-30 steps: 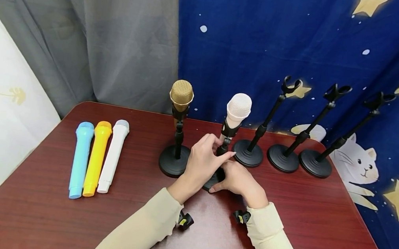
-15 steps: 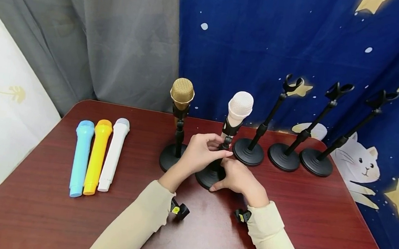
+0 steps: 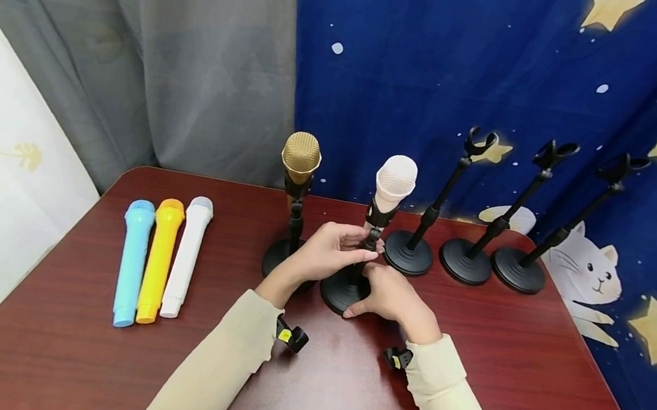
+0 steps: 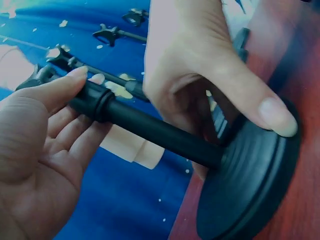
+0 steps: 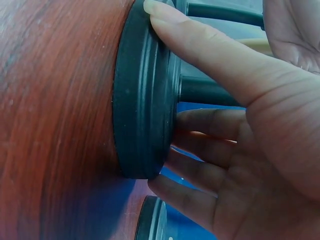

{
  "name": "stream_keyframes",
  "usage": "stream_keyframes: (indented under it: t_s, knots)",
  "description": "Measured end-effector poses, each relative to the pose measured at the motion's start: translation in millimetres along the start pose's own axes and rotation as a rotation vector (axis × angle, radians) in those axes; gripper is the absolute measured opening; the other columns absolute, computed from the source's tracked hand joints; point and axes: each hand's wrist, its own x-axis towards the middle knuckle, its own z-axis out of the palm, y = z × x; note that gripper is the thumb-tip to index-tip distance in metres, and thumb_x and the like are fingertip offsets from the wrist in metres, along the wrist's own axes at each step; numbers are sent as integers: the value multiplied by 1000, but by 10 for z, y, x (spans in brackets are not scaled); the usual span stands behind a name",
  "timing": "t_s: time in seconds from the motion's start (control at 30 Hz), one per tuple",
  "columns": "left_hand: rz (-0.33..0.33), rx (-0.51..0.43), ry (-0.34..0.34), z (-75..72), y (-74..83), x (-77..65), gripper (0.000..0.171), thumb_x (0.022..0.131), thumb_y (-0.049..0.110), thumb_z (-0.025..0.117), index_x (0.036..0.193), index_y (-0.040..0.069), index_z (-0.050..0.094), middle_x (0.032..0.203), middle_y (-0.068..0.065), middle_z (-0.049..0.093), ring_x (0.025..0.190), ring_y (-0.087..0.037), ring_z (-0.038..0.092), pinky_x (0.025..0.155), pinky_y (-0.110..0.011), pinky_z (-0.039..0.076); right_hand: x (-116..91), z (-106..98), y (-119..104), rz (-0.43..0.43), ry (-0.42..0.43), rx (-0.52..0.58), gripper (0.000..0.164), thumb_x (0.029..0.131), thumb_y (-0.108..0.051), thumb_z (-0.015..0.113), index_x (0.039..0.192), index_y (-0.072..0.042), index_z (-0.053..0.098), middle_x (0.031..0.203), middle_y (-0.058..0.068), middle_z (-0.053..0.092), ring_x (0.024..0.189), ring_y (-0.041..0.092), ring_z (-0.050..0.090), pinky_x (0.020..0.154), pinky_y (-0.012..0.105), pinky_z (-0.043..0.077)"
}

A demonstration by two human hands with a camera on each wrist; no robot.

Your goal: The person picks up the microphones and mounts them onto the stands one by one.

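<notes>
A white microphone point(image 3: 395, 181) sits tilted in the clip of a black microphone stand point(image 3: 340, 292) in the middle of the table. My left hand point(image 3: 327, 254) holds this stand's upper pole, thumb on the near side and fingers behind, as the left wrist view shows at the collar point(image 4: 95, 100). Low down, my right hand point(image 3: 393, 295) grips the round base point(image 5: 142, 100), its thumb on the near rim and its fingers spread along the other side. Just left stands a gold microphone point(image 3: 301, 157) in a second black stand, its base partly behind my left hand.
Several black stands with bare clips, the nearest stand point(image 3: 409, 251) close behind my right hand, line the back right edge. Blue point(image 3: 133, 266), yellow point(image 3: 159, 262) and white point(image 3: 186, 258) microphones lie side by side at left. Curtains point(image 3: 493, 63) hang behind the table point(image 3: 312, 386).
My left hand has shifted slightly left and turned flatter around the pole, uncovering more of the base. My right hand has stayed at the base.
</notes>
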Motion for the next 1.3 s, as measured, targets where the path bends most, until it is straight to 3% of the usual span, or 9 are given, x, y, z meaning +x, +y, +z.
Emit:
stream_keyframes:
  t_s: [0.1,0.23,0.37,0.5,0.67,0.97,1.17,1.3]
  knots:
    - [14,53,86,96,15,2,31,89,9,77,117,-2,70,112,-16,76,103,-22,75,90,-27,59,-19,4,23,-15,16,18,79,61,-41,97,124,-6,66,123,9,71,116,24,65,99,43,52]
    - [20,159,308,263,60,-16,32,80,19,87,106,6,73,99,-10,78,86,-15,76,80,-23,61,-32,9,44,-49,25,41,94,62,-38,97,142,-8,56,142,11,61,130,28,59,108,46,48]
    - [1,238,523,409,81,-53,34,75,24,91,100,10,73,93,-6,77,82,-12,74,77,-23,60,-33,9,39,-51,20,36,88,63,-38,96,138,-10,60,136,9,66,123,28,63,105,45,50]
    - [-4,268,605,481,89,-82,34,75,25,91,99,10,73,93,-5,76,81,-13,74,75,-25,61,-26,7,27,-40,15,38,86,63,-38,96,136,-9,62,134,9,67,121,27,64,105,45,50]
    - [-27,247,609,454,98,-95,30,74,23,91,93,8,74,87,-6,78,79,-14,76,74,-25,61,-20,11,20,-65,20,27,85,62,-38,96,135,-10,62,133,8,68,120,26,65,104,44,50]
    - [-17,155,506,342,68,-67,29,73,19,92,91,4,74,90,-11,78,78,-17,77,71,-23,61,-24,-17,-5,-43,26,19,80,61,-38,97,128,-7,65,124,8,72,117,26,66,102,44,51]
    - [-45,119,449,296,52,-56,29,72,18,92,91,5,74,90,-11,78,78,-16,77,72,-24,61,-18,0,-6,-31,20,10,70,61,-39,96,117,-7,68,114,7,74,110,24,67,98,43,52]
    - [-48,184,391,273,73,-51,29,76,21,90,94,5,74,91,-9,78,78,-13,76,72,-21,60,-23,4,7,-47,28,9,72,61,-38,97,120,-6,67,116,8,73,111,25,67,99,43,52]
